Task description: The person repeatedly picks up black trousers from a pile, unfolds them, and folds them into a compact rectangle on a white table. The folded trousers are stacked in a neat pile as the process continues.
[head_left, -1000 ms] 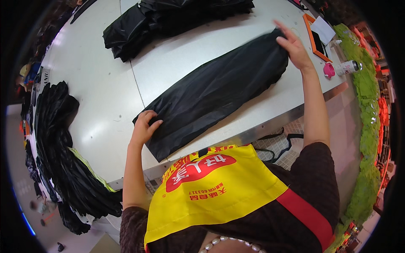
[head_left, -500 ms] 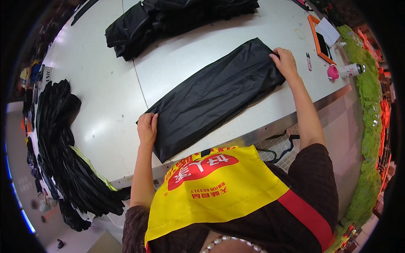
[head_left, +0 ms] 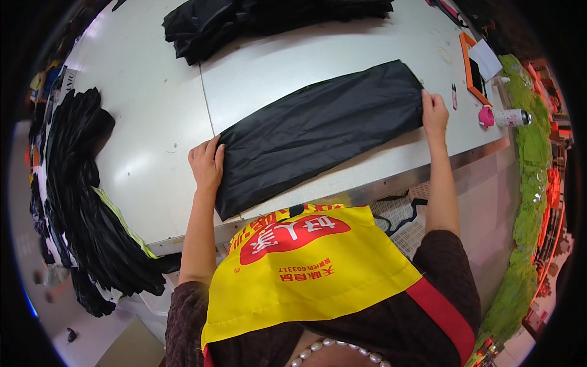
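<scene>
A long folded piece of shiny black fabric (head_left: pixel 318 131) lies slantwise on the pale table, its right end farther from me. Too little of its shape shows to tell which garment it is. At its left end, my left hand (head_left: pixel 208 164) is closed on the edge, the thumb side on the fabric and the knuckles up. My right hand (head_left: pixel 435 116) pinches the right end near the lower corner. Between the hands the fabric is spread flat, with long shallow creases.
A stack of black fabric (head_left: pixel 269 24) lies at the table's far side. More black fabric (head_left: pixel 79 183) hangs over the left edge, beside a yellow-green strip. To the right are small thread snips (head_left: pixel 454 96), an orange tray (head_left: pixel 474 70), a bottle (head_left: pixel 512 118) and green fabric (head_left: pixel 532 165).
The fabric's right end has come round to the right and nearer me, with my right hand on it. My left hand stays at the left end. The whole view has shifted slightly.
</scene>
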Demonstrator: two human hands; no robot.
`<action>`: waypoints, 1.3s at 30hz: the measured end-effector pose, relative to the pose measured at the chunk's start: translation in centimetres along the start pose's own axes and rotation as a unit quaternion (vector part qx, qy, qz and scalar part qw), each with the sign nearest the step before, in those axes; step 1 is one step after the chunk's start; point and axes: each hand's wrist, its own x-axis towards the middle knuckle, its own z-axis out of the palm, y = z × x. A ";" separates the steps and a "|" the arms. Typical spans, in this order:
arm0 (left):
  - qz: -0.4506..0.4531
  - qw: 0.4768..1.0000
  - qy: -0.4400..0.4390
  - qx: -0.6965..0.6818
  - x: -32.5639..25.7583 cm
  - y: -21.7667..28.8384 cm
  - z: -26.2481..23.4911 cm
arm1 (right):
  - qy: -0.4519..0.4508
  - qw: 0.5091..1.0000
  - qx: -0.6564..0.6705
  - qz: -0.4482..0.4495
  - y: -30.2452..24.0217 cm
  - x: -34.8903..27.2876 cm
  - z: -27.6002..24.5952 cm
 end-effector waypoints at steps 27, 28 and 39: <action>-0.504 0.689 -0.147 -0.499 -6.8 -0.4 -5.4 | -0.351 0.854 0.383 0.011 -13.5 -14.2 12.8; -0.473 0.667 -0.141 -0.558 -7.1 -0.6 -5.4 | -0.351 0.865 0.358 0.020 -13.3 -14.7 13.9; 0.026 0.799 -0.193 -0.568 12.7 20.8 -10.9 | -0.338 0.410 0.764 0.366 -16.3 -18.1 16.7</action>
